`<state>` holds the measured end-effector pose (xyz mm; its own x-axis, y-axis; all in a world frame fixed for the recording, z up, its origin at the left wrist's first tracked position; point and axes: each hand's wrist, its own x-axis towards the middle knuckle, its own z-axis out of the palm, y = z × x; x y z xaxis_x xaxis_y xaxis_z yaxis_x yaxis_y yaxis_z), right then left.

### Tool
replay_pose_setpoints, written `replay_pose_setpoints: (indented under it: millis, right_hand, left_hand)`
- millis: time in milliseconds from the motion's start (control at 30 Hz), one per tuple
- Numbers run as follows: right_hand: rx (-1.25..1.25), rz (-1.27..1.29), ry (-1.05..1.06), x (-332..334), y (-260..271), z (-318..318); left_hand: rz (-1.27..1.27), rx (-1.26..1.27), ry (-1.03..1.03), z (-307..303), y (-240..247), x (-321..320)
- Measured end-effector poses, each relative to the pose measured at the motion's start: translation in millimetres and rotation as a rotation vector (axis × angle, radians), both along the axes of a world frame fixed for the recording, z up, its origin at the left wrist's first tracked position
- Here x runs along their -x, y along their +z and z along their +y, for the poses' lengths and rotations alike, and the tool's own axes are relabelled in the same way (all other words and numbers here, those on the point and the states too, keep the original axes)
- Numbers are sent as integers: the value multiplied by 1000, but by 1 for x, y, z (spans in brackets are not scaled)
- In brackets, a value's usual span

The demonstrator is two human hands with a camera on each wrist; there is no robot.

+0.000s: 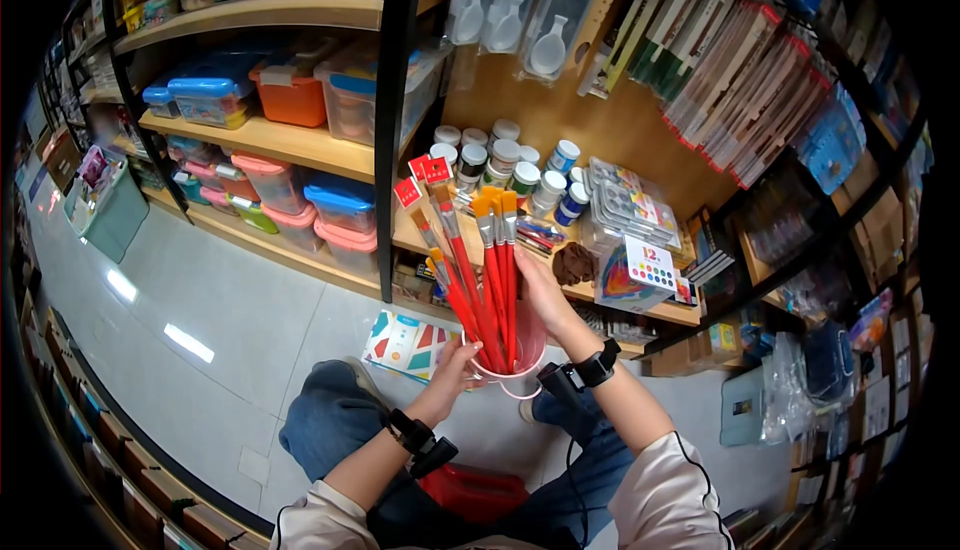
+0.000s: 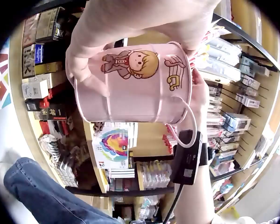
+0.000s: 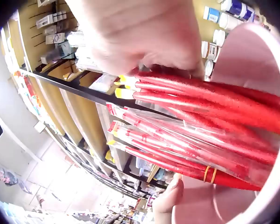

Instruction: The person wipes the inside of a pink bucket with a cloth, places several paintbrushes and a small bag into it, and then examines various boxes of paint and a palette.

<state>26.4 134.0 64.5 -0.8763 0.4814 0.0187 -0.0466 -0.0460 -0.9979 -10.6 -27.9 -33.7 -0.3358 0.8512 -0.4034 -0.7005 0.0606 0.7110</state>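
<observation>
A small pink bucket point(image 2: 135, 105) with a cartoon figure on its side is held by my left hand point(image 1: 452, 375), whose fingers curl round its wall in the left wrist view. Several red-handled paintbrushes point(image 1: 490, 285) stand handle-down in it, with orange and pale bristles sticking up. Some are in clear wrapping point(image 3: 186, 135) with red tags, and a rubber band point(image 3: 210, 175) circles a few handles. My right hand point(image 1: 545, 295) grips brushes from the right side, above the bucket's rim; its fingertips are partly hidden behind them.
Paint jars point(image 1: 505, 155), stacked paint sets point(image 1: 625, 200) and a paint box point(image 1: 640, 272) stand on the wooden shelf ahead. Lidded plastic boxes point(image 1: 285, 90) fill the left shelves. A colourful patterned sheet point(image 1: 405, 340) lies on the floor; a red stool point(image 1: 475, 490) is beneath me.
</observation>
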Motion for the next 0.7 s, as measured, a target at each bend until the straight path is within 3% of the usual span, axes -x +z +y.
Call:
replay_pose_setpoints:
  millis: [167,233,433,600,633,700]
  right_hand:
    - [92,3,-15,-1,-20,10]
    - [324,86,40,0,-25,12]
    - [513,223,-42,-21,-33,6]
    - [730,59,36,-74,-50,18]
    - [768,142,64,-80,-53,15]
    - [797,-31,37,-96,-65,16]
  left_hand:
    - [-43,-40,-45,-4,6,3]
    - [-45,-40,-55,-5,1,3]
    - [107,104,-24,-2,-3,-3]
    - [0,102,-194,-5,-13,-23]
    - [-31,98,-219,-7,-18,-28]
    - [-31,116,-247,-10,-39,-34]
